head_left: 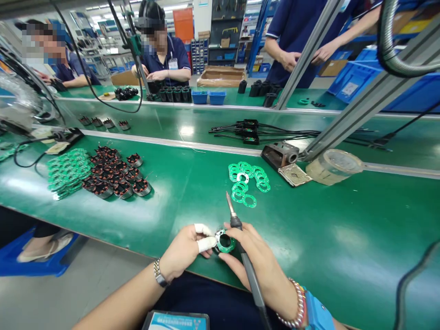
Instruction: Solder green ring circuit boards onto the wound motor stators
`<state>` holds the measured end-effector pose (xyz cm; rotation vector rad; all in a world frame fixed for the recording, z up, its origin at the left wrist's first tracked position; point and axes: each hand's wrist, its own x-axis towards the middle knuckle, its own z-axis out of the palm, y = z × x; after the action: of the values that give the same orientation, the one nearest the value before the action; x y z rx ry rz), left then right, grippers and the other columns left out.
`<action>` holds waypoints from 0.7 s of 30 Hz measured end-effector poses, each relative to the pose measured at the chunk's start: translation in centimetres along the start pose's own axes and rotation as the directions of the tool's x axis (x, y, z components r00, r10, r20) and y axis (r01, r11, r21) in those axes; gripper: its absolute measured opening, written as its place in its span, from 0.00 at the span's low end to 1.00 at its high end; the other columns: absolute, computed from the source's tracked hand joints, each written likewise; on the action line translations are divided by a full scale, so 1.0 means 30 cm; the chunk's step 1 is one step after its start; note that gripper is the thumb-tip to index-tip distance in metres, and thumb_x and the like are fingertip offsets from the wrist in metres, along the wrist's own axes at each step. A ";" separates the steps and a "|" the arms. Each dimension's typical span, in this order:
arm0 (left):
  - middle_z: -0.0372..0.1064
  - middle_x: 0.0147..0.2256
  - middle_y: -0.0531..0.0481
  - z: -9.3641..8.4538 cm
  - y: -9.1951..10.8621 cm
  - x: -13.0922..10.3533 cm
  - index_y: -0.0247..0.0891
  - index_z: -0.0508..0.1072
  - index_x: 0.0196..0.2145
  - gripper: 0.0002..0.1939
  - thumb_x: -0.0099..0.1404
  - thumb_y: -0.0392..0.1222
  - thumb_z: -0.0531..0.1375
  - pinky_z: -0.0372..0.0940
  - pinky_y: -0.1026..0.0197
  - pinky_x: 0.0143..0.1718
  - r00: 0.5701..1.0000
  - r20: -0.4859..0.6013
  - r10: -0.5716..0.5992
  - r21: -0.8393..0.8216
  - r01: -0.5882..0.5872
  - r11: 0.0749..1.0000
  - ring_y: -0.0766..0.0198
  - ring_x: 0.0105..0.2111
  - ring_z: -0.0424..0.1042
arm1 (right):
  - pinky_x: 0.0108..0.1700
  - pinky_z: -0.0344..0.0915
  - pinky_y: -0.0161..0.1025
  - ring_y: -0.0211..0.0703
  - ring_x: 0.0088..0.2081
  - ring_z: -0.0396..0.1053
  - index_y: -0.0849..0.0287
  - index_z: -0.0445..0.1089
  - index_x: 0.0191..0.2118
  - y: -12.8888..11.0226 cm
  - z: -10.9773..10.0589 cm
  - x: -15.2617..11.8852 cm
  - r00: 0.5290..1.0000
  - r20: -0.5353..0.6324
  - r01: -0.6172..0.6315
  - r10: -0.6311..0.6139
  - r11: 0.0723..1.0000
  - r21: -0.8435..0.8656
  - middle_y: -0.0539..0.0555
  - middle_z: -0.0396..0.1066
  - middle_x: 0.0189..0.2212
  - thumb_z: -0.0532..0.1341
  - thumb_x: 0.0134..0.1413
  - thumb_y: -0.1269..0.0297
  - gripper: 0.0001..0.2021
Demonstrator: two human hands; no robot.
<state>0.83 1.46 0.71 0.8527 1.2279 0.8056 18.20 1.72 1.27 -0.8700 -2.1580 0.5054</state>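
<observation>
Board [225, 250] in pinched left hand [184, 247], right hand [264, 259] half-curled around soldering iron [246, 257] and board's rim

One held soldering iron [249, 268], four stators [109, 123] (beyond the rail [165, 142]).

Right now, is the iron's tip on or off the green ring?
Off: the tip of the iron points away from the green ring, a visible gap between them.
</observation>
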 end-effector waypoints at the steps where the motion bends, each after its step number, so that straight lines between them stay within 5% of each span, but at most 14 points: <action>1: 0.66 0.16 0.55 0.002 0.004 0.002 0.34 0.69 0.21 0.08 0.47 0.40 0.64 0.62 0.68 0.22 1.000 0.008 -0.008 -0.002 0.008 1.000 0.71 0.17 0.64 | 0.40 0.69 0.46 0.49 0.41 0.66 0.59 0.59 0.46 0.000 -0.002 0.004 0.999 -0.020 0.026 -0.026 1.000 0.003 0.61 0.68 0.39 0.56 0.54 0.73 0.13; 5: 0.63 0.16 0.57 0.004 0.008 0.005 0.34 0.66 0.20 0.08 0.48 0.39 0.62 0.60 0.69 0.21 1.000 0.027 -0.004 0.005 0.004 1.000 0.72 0.16 0.62 | 0.39 0.68 0.45 0.46 0.39 0.66 0.58 0.61 0.44 0.001 -0.004 0.013 0.985 -0.094 0.143 -0.142 0.990 0.004 0.58 0.69 0.35 0.55 0.53 0.79 0.14; 9: 0.63 0.16 0.57 0.000 0.005 0.011 0.34 0.66 0.20 0.09 0.49 0.40 0.62 0.60 0.68 0.22 0.999 0.049 0.007 0.030 -0.009 1.000 0.72 0.16 0.63 | 0.33 0.67 0.39 0.43 0.33 0.65 0.60 0.63 0.44 0.017 0.010 0.021 0.993 -0.077 0.096 -0.094 0.995 0.025 0.55 0.67 0.29 0.53 0.53 0.80 0.14; 15: 0.64 0.18 0.56 -0.009 -0.006 0.011 0.34 0.67 0.22 0.12 0.50 0.44 0.64 0.62 0.67 0.23 0.997 0.073 0.027 0.007 -0.028 1.000 0.71 0.18 0.64 | 0.38 0.67 0.43 0.45 0.36 0.65 0.59 0.63 0.44 0.038 0.035 0.033 0.990 0.000 0.143 -0.143 0.989 0.040 0.54 0.68 0.28 0.52 0.55 0.78 0.12; 21: 0.65 0.17 0.55 -0.004 -0.019 -0.007 0.35 0.66 0.23 0.12 0.53 0.46 0.62 0.63 0.65 0.25 0.998 0.038 0.058 -0.001 -0.058 0.998 0.69 0.19 0.66 | 0.35 0.68 0.40 0.44 0.35 0.65 0.59 0.63 0.41 0.013 0.032 0.021 0.998 -0.010 0.055 -0.055 0.996 0.076 0.55 0.68 0.30 0.53 0.54 0.77 0.11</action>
<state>0.71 1.02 0.28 0.9037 1.1746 0.8322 17.32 2.36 0.72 -0.7675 -2.1353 0.5525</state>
